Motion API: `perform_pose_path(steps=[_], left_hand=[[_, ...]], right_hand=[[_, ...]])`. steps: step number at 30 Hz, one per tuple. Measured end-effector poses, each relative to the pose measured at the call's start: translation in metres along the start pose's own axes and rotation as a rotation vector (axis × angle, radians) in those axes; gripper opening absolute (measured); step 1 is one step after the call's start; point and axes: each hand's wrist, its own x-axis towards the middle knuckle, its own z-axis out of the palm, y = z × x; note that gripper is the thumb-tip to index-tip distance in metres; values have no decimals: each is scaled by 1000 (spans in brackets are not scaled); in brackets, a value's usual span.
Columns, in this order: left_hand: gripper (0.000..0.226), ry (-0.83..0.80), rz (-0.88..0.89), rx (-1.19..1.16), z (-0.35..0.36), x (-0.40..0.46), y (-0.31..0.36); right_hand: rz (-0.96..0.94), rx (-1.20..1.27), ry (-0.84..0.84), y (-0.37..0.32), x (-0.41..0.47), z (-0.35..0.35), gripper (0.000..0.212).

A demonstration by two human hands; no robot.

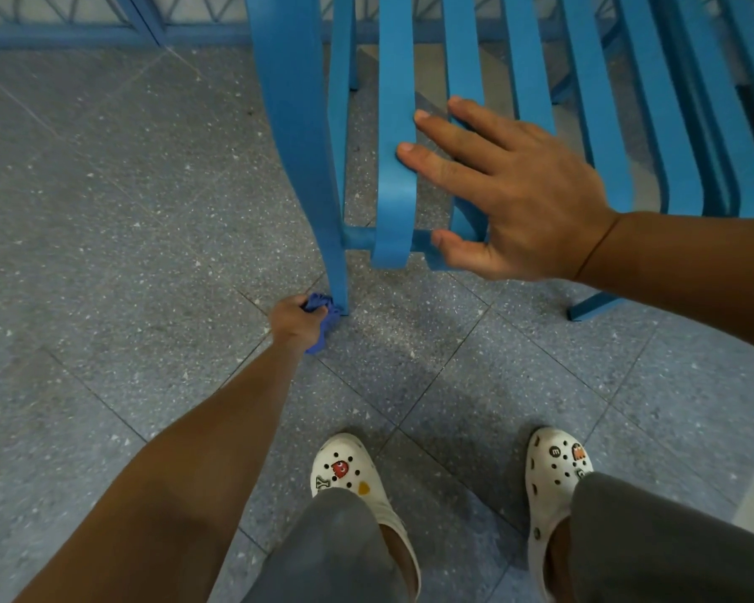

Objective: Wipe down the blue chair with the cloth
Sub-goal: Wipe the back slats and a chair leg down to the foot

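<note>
Down low, the left hand (299, 317) grips the cloth (323, 313) against the blue chair (395, 124) leg's foot; the right hand (514, 198) rests open-fingered on the slats.

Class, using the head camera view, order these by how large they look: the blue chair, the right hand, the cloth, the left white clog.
1. blue chair
2. right hand, enlarged by nearness to the camera
3. left white clog
4. cloth, mostly hidden in the left hand
</note>
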Motion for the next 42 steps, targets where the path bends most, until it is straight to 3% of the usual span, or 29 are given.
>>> perform_pose_path(steps=[12,21,28,35,42], left_hand=[[15,-130,262,-243,-70,-11,54],[15,-130,106,-39,-30,-14,30],[2,-219,191,11,-31,-15,26],[30,-66,253,-93,-24,-16,19],[40,-78,205,-4,-14,-8,16]], right_hand=[[3,-19,-13,-1,0,-1,75],[4,-12,-10,-1,0,0,75],[-1,-20,-4,-1,0,0,75],[1,-26,-12,-1,0,0,75],[1,-38,-12,-1,0,0,75]])
